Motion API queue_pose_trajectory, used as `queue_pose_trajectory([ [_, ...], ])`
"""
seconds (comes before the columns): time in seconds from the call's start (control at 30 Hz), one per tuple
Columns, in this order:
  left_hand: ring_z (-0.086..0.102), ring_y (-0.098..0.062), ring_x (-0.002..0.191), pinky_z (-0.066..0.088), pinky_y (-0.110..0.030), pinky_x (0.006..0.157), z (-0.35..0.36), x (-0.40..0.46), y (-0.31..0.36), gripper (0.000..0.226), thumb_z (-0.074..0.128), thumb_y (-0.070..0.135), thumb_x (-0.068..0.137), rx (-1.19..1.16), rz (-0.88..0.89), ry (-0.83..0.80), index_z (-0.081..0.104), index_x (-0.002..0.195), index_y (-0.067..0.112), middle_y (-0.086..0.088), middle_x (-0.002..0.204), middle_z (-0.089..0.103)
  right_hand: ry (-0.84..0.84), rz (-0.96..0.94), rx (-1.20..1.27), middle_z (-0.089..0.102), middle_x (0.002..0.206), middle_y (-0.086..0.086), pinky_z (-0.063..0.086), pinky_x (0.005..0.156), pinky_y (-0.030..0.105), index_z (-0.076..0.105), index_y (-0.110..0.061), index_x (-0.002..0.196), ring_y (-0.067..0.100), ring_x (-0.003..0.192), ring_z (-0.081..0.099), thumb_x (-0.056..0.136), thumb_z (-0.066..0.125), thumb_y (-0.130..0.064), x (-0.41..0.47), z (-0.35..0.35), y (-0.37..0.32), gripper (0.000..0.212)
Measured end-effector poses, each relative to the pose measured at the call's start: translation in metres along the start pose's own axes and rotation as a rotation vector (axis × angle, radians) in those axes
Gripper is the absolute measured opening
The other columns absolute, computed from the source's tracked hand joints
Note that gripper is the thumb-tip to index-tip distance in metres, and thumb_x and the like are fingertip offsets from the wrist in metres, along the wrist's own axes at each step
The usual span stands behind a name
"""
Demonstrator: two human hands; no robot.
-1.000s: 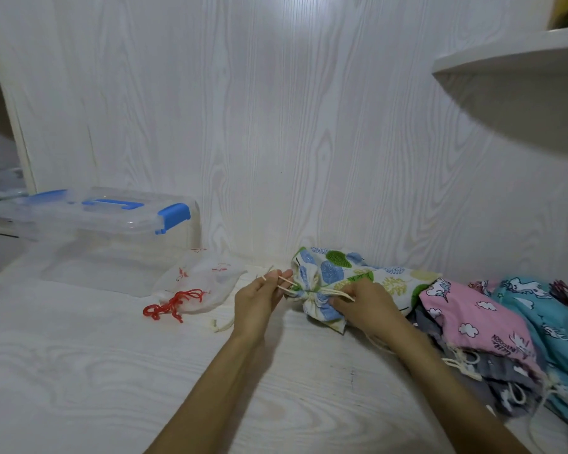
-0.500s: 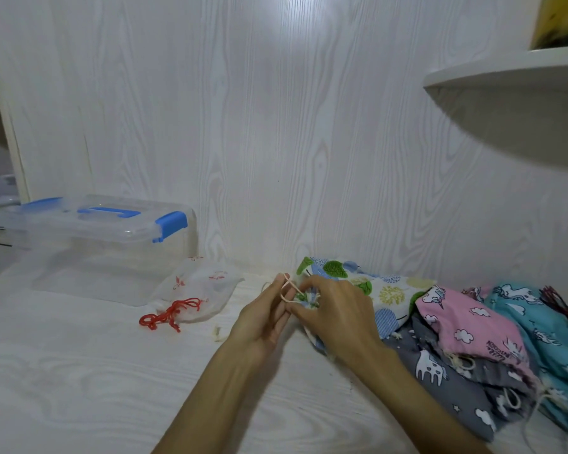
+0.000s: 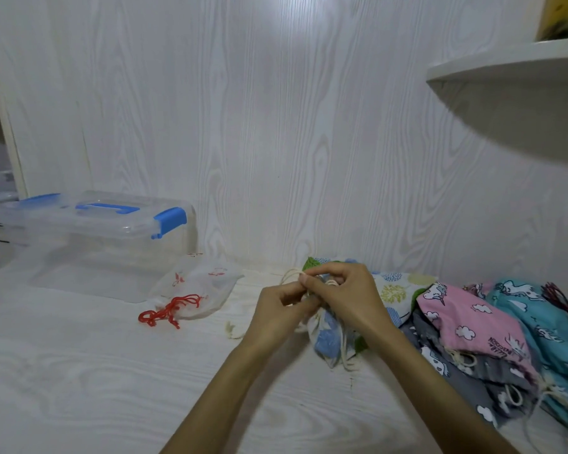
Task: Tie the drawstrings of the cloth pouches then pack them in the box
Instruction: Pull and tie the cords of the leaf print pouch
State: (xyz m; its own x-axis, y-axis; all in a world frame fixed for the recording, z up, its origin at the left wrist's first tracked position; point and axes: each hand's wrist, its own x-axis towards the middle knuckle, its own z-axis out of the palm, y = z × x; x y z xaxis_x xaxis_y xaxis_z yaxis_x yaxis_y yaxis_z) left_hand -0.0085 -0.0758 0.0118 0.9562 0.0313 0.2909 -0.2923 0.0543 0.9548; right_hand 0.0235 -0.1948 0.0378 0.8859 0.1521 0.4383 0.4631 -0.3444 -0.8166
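Observation:
A white pouch with blue and green prints (image 3: 328, 335) lies on the white table, its gathered neck under my hands. My left hand (image 3: 276, 316) and my right hand (image 3: 345, 296) meet above the neck, both pinching its cream drawstring (image 3: 291, 275), which loops up between the fingertips. A sheer white pouch with a knotted red cord (image 3: 194, 290) lies to the left. The clear plastic box with blue latches (image 3: 89, 231) stands at the back left, lid on. A pile of pouches sits at the right: pink (image 3: 466, 316), grey (image 3: 456, 371), teal (image 3: 538, 319).
A wood-grain wall (image 3: 276, 126) rises right behind the table. A rounded white shelf (image 3: 505, 70) juts out at the upper right. Bare tabletop (image 3: 79, 371) spreads across the front left.
My right hand moved from the pouch's right side up over its neck to meet my left hand. The pouch's neck now points towards me and the cord is looped between both hands.

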Motion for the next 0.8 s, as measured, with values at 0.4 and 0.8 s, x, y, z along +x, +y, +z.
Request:
queue_pose_trajectory([
  [0.4,0.065,0.010,0.064,0.047,-0.003,0.063,-0.020,0.014,-0.009,0.032,0.042,0.018,0.101,0.078,-0.037,0.181,0.071,0.101,0.003,0.004,0.084,0.071,-0.381,0.167,-0.366,0.065,0.057,-0.016,0.036,0.047,0.006,0.077,-0.019,0.080,-0.006,0.044,0.050,0.081,0.068,-0.044,0.002,-0.035,-0.006,0.026],
  [0.8,0.068,-0.005,0.078,0.051,-0.018,0.072,-0.027,0.008,-0.006,0.017,0.063,0.022,0.090,0.312,0.110,0.194,0.077,0.081,0.019,0.004,0.078,0.075,-0.427,0.098,-0.333,0.045,0.037,-0.011,0.024,0.041,0.014,0.079,-0.018,0.080,0.006,0.035,0.029,0.078,0.073,-0.036,0.003,-0.035,-0.004,0.019],
])
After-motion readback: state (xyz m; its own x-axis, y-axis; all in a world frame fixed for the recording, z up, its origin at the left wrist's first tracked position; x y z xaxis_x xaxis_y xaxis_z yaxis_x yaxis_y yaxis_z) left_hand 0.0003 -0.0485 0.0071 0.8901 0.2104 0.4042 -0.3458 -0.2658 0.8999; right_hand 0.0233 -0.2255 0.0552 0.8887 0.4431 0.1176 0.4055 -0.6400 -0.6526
